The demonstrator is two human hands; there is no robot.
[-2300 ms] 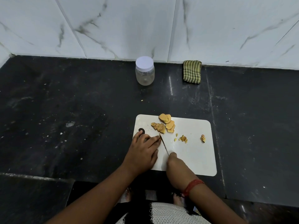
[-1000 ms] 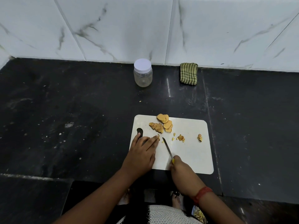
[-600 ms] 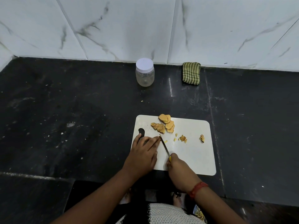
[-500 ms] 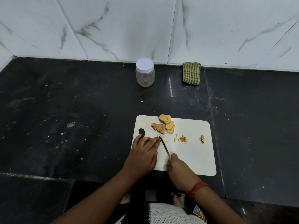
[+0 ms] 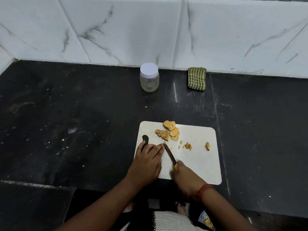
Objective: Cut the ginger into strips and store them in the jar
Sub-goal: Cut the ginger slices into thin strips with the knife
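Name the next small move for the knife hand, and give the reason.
Probably press the knife down for another thin cut: its tip sits beside the left hand fingertips on the cutting board, and the ginger slices remain uncut.

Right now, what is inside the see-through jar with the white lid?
The clear plastic jar looks empty through its wall: no ginger strips inside. Its round white lid is on, covering the opening from above, and the cloudy plastic could hide something tiny at the bottom.

The board [image 5: 200, 164] was white, the ginger [image 5: 170, 130] tan, the counter [image 5: 66, 130] black, the cloth [image 5: 196, 78] green-checked, the jar's lid [image 5: 149, 69] white.
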